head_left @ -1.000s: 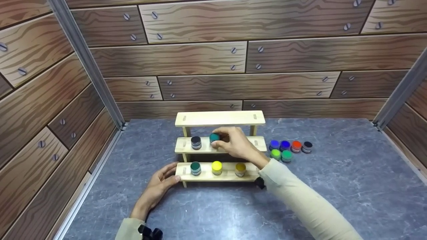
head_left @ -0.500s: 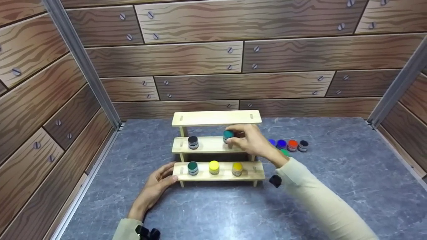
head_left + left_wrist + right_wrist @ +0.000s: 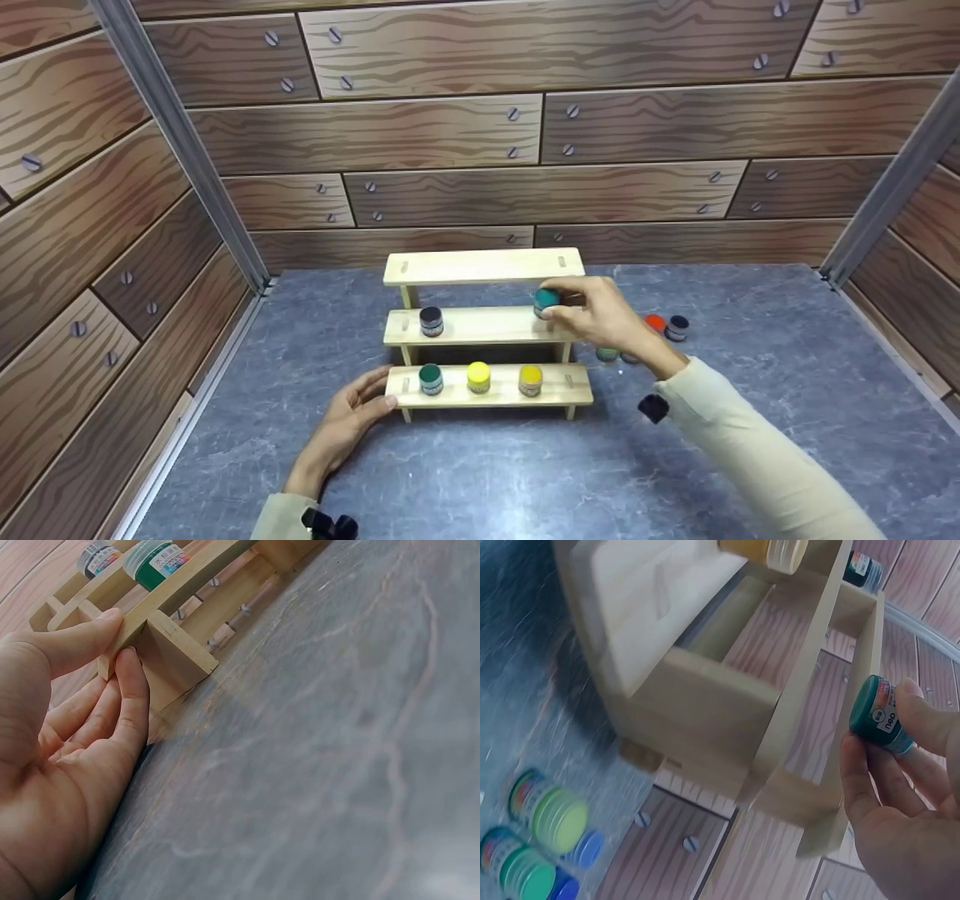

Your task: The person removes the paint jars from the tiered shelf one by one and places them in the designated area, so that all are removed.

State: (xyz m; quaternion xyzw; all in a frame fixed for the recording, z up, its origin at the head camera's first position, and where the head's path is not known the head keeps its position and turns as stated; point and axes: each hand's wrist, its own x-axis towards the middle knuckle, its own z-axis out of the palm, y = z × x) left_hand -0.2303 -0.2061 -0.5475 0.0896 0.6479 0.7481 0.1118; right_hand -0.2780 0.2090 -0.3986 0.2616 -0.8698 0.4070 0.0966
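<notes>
In the head view, my right hand [image 3: 604, 315] pinches a teal paint jar [image 3: 546, 301] at the right part of the middle shelf of a three-step wooden rack [image 3: 484, 325]. Thumb and fingers grip the jar's sides in the right wrist view; whether its base touches the shelf I cannot tell. My left hand [image 3: 346, 420] holds the left end of the lowest shelf, thumb above and fingers below, as the left wrist view shows. A black jar [image 3: 431, 321] stands on the middle shelf's left. Dark green [image 3: 430, 379], yellow [image 3: 478, 377] and ochre jars [image 3: 530, 380] line the lowest shelf.
Right of the rack, a red jar [image 3: 655, 324] and a black jar [image 3: 677, 328] stand on the grey marbled table [image 3: 480, 480]. Light green [image 3: 559, 817] and green jars [image 3: 532, 877] lie near blue ones, partly behind my right hand in the head view. Wood-patterned walls surround the table.
My right hand has carried the teal jar rightward along the middle shelf, from near its centre to its right part. The left hand stays on the rack. The head view has shifted slightly.
</notes>
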